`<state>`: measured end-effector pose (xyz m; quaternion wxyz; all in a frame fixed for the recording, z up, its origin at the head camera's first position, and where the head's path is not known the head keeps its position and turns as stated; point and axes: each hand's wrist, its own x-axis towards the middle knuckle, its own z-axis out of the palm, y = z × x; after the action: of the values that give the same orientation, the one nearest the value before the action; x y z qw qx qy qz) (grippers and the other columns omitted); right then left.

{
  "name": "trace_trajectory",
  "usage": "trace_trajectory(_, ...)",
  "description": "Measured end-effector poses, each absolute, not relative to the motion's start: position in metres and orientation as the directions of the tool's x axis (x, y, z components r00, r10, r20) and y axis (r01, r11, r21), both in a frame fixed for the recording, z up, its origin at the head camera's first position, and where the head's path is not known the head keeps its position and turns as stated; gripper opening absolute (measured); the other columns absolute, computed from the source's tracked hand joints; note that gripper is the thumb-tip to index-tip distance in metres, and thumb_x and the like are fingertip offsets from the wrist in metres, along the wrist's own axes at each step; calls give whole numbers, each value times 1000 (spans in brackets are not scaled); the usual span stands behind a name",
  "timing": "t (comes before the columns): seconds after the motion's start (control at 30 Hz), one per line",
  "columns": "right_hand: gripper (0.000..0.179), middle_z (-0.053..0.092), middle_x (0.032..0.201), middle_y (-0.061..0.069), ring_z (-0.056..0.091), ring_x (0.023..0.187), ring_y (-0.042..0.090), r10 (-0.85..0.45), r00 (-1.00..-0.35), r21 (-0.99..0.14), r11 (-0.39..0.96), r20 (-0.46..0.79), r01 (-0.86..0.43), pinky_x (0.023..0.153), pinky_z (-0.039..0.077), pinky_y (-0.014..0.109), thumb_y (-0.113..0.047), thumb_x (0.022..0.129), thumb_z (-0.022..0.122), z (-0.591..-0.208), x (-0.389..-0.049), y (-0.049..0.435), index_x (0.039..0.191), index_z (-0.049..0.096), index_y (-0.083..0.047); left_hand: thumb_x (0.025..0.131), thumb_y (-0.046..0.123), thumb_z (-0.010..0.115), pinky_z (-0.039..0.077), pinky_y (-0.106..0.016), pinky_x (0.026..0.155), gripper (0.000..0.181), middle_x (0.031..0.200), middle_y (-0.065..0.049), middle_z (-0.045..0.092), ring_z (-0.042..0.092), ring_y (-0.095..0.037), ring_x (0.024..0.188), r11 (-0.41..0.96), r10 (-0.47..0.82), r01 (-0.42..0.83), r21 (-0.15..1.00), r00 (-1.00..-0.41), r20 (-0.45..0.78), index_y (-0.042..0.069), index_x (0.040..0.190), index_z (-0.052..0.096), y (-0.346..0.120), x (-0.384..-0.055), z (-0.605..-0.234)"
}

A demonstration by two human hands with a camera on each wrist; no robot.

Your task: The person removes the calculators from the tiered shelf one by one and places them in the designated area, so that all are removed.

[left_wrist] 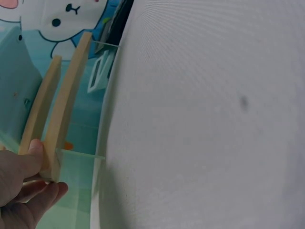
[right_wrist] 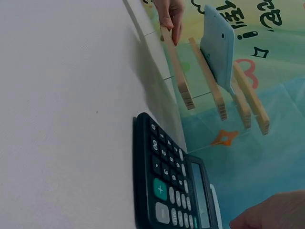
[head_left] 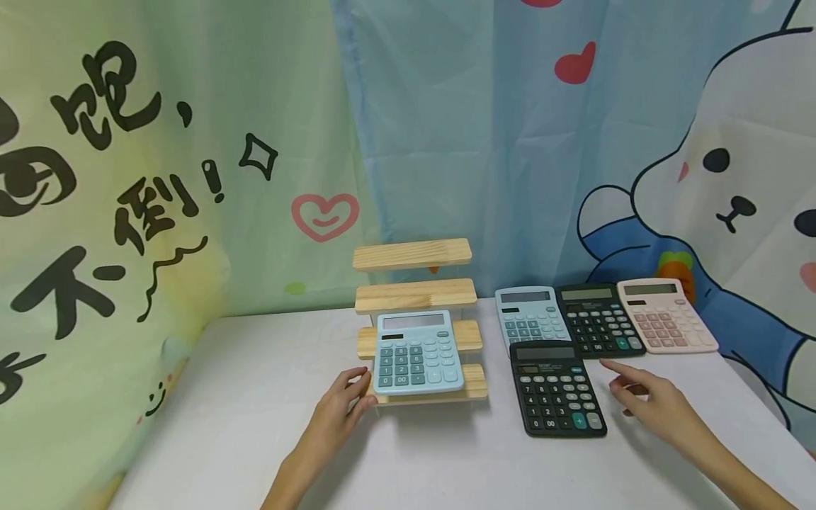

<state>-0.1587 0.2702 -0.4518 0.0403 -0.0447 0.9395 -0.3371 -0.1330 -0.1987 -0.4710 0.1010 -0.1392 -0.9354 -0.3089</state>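
A tiered rack of wooden slats (head_left: 416, 296) on clear supports stands mid-table. On its lower slats leans a light blue calculator (head_left: 417, 354), keys facing forward. My left hand (head_left: 338, 407) pinches the left end of the lowest slat; the left wrist view shows the thumb (left_wrist: 33, 157) on one side and fingers underneath. To the right of the rack lies a black calculator (head_left: 557, 389), flat on the table. Just right of it, my right hand (head_left: 653, 405) hovers with the index finger extended and the others loosely bent, holding nothing. Only a bit of that hand shows in the right wrist view.
Behind the front black calculator, a second light blue calculator (head_left: 531, 315), another black calculator (head_left: 599, 320) and a pink calculator (head_left: 666, 315) sit side by side near the curtain. The white table (head_left: 255, 368) extends left of the rack. A printed curtain (head_left: 433, 127) hangs behind everything.
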Motion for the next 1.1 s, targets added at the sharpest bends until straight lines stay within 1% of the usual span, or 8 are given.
trace_trajectory(0.2,48,65,107,23,63,90,27,-109,-994,-623,777,8,-90,60,54,20,-2,94,57,-443,-152,261,140,46,2,89,19,67,54,-41,94,47,131,-17,58,61,-31,119,765,206,339,548,-935,290,-7,128,59,-198,-134,-472)
trace_trajectory(0.33,49,62,119,26,64,99,31,-109,-994,-687,724,-16,-68,69,59,25,-9,97,57,-437,-145,250,144,43,-2,89,20,67,54,-41,94,48,132,-16,57,61,-30,119,767,202,329,551,-939,279,-7,128,58,-198,-134,-473)
trace_trajectory(0.53,58,52,138,26,57,99,-10,-140,-986,-817,577,-91,-6,81,59,24,-28,100,54,-425,-136,235,150,34,-7,89,20,67,53,-40,95,48,132,-16,57,60,-30,120,770,202,328,548,-939,279,-6,129,58,-198,-133,-473)
trace_trajectory(0.6,60,48,141,26,56,99,-15,-169,-979,-860,511,-116,14,83,59,26,-30,100,55,-421,-133,229,151,31,-7,89,20,67,54,-41,94,48,132,-16,57,60,-30,120,769,204,331,547,-938,281,-7,129,58,-198,-133,-472)
trace_trajectory(0.7,63,44,145,26,60,104,-8,-199,-966,-897,437,-164,63,86,59,28,-31,100,55,-416,-129,221,152,28,-7,89,20,66,54,-41,94,48,132,-16,57,61,-30,119,771,203,328,546,-939,279,-7,129,58,-198,-133,-472)
trace_trajectory(0.87,66,43,146,25,61,118,18,-212,-949,-911,387,-234,139,89,58,31,-31,99,57,-412,-125,208,153,26,-7,90,21,66,54,-41,94,48,133,-16,57,60,-30,120,774,201,321,546,-942,269,-6,129,58,-198,-132,-470)
trace_trajectory(0.97,66,43,147,24,61,120,21,-210,-944,-916,364,-256,167,89,58,32,-31,98,58,-411,-124,204,153,27,-8,90,21,66,54,-41,94,48,133,-16,56,60,-31,120,774,198,317,547,-943,266,-6,129,58,-198,-132,-470)
trace_trajectory(1.1,66,43,147,23,61,120,17,-212,-943,-924,339,-258,177,89,58,31,-31,98,59,-411,-123,200,152,29,-9,90,21,66,54,-41,94,48,133,-16,56,61,-31,119,776,199,318,545,-943,267,-6,129,58,-198,-132,-469)
